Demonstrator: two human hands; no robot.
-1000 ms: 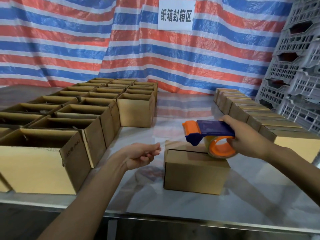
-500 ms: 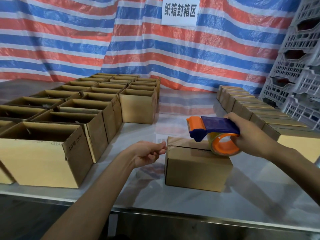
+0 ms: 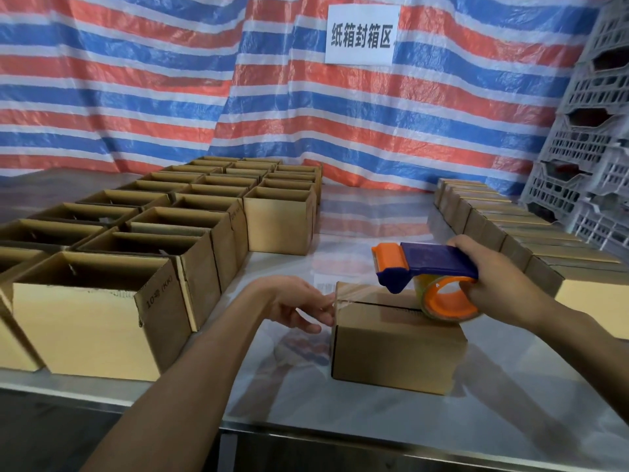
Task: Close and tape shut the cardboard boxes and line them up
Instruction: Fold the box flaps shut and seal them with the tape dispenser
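A small closed cardboard box (image 3: 394, 349) sits on the table near the front edge. My right hand (image 3: 493, 284) grips a blue and orange tape dispenser (image 3: 429, 267), whose roll rests on the box's top at the right. A strip of clear tape (image 3: 343, 298) runs from the dispenser over the box's left top edge. My left hand (image 3: 299, 304) touches that tape end at the box's left side, fingers extended onto it.
Several open cardboard boxes (image 3: 102, 301) stand in rows on the left. A row of closed boxes (image 3: 510, 229) lines the right side. Grey plastic crates (image 3: 592, 148) are stacked at the far right. A striped tarp with a white sign (image 3: 361, 34) hangs behind the steel table (image 3: 340, 403).
My left hand has moved right from open air to the box's left edge and now presses the tape end there. The dispenser has stayed over the box's top.
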